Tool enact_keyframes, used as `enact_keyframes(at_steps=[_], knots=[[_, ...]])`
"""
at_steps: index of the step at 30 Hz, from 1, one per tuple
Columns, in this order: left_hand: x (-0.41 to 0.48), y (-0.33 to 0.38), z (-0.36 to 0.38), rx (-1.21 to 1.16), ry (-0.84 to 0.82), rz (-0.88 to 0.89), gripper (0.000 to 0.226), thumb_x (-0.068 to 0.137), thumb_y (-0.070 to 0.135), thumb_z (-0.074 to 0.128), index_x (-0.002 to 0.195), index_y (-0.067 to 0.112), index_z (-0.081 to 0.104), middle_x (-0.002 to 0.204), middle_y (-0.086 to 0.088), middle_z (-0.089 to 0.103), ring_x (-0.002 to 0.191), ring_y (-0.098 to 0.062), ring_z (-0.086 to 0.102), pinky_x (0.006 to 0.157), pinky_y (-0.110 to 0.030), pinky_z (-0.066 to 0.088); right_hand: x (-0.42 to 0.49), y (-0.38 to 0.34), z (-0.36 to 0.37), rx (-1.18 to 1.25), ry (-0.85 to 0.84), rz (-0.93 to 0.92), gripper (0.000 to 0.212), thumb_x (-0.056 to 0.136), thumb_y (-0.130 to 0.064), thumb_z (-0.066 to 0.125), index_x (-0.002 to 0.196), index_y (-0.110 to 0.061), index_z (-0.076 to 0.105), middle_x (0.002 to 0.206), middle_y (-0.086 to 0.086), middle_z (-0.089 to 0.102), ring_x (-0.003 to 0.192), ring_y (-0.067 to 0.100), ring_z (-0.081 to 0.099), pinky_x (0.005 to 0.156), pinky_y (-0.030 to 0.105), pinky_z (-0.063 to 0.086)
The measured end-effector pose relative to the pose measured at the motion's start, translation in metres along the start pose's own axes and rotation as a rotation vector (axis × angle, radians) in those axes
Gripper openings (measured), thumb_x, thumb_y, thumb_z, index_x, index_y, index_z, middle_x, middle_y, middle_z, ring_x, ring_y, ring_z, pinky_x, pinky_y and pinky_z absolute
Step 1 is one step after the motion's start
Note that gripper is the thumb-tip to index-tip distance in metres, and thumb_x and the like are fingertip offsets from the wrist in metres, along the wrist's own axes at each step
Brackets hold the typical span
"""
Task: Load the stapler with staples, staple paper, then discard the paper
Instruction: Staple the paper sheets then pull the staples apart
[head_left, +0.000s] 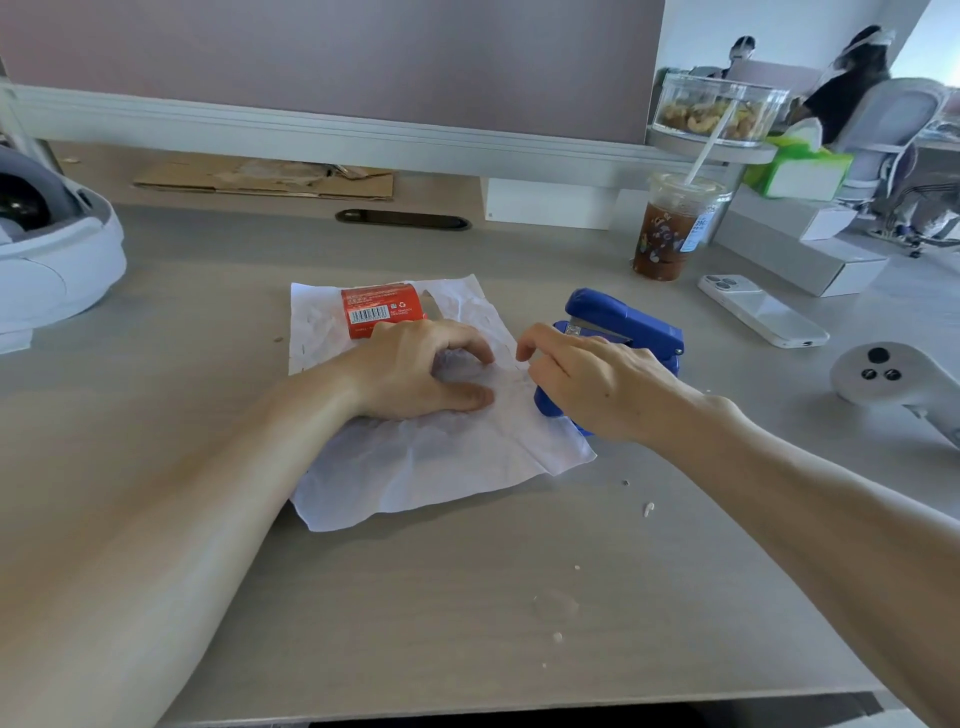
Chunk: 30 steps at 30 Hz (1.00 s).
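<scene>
Hands (415, 369) on paper (441, 457); stapler (623, 322), red box (382, 309) beside.

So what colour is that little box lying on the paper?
The box is red-orange with a white barcode, seen clearly in the head view.

Right hand (597, 384) hides the stapler (628, 322) base

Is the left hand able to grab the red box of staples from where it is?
Probably yes. The left hand rests on the paper, and the red staple box lies just beyond its knuckles on the same sheet. Nothing stands between them; the stapler is off to the right, under the right hand.
</scene>
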<state>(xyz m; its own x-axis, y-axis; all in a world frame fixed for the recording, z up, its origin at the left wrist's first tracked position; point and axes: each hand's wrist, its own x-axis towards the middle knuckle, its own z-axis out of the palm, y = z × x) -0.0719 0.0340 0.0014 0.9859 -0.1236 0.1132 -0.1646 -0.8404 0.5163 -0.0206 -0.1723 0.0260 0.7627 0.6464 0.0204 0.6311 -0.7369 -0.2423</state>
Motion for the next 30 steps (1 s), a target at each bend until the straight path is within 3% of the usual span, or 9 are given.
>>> enact_keyframes(at_steps=[8, 15, 23, 27, 30], knots=[[0.000, -0.001, 0.002, 0.009, 0.022, 0.024, 0.041, 0.080, 0.052, 0.067, 0.118, 0.035, 0.063, 0.124, 0.018, 0.062, 0.117, -0.007, 0.055, 0.102, -0.038, 0.045, 0.001, -0.004, 0.002, -0.049, -0.015, 0.023, 0.024, 0.096, -0.029, 0.028, 0.097, -0.021, 0.051, 0.089, -0.001, 0.064, 0.081, 0.023, 0.059, 0.070, 0.038, 0.046], [-0.001, 0.000, 0.002, 0.001, 0.023, 0.032, 0.039, 0.082, 0.047, 0.070, 0.118, 0.033, 0.062, 0.125, 0.016, 0.062, 0.118, -0.008, 0.055, 0.102, -0.036, 0.045, 0.000, -0.004, 0.004, -0.046, 0.021, 0.025, 0.024, 0.095, -0.031, 0.029, 0.092, -0.020, 0.051, 0.085, -0.001, 0.065, 0.080, 0.024, 0.060, 0.076, 0.043, 0.050], [-0.001, 0.000, 0.003, 0.012, 0.029, 0.031, 0.039, 0.081, 0.048, 0.071, 0.116, 0.034, 0.063, 0.124, 0.018, 0.062, 0.117, -0.005, 0.054, 0.103, -0.033, 0.044, -0.004, -0.002, 0.009, -0.083, 0.139, -0.009, 0.029, 0.092, -0.032, 0.028, 0.090, -0.024, 0.055, 0.085, -0.002, 0.066, 0.077, 0.023, 0.059, 0.059, 0.034, 0.039], [-0.002, 0.001, 0.001, 0.006, 0.031, 0.030, 0.040, 0.079, 0.049, 0.071, 0.115, 0.033, 0.064, 0.123, 0.018, 0.062, 0.117, -0.004, 0.054, 0.102, -0.033, 0.044, -0.009, -0.002, 0.009, -0.040, 0.264, 0.019, 0.030, 0.087, -0.030, 0.035, 0.066, -0.020, 0.052, 0.070, 0.000, 0.058, 0.065, 0.025, 0.054, 0.050, 0.030, 0.026], [-0.002, 0.002, 0.001, 0.004, 0.033, 0.041, 0.039, 0.082, 0.046, 0.071, 0.118, 0.030, 0.064, 0.126, 0.016, 0.062, 0.118, -0.005, 0.054, 0.101, -0.032, 0.046, -0.009, 0.001, 0.004, 0.060, 0.292, 0.085, 0.034, 0.085, -0.027, 0.042, 0.052, -0.017, 0.044, 0.057, -0.003, 0.050, 0.054, 0.021, 0.047, 0.048, 0.028, 0.024]])
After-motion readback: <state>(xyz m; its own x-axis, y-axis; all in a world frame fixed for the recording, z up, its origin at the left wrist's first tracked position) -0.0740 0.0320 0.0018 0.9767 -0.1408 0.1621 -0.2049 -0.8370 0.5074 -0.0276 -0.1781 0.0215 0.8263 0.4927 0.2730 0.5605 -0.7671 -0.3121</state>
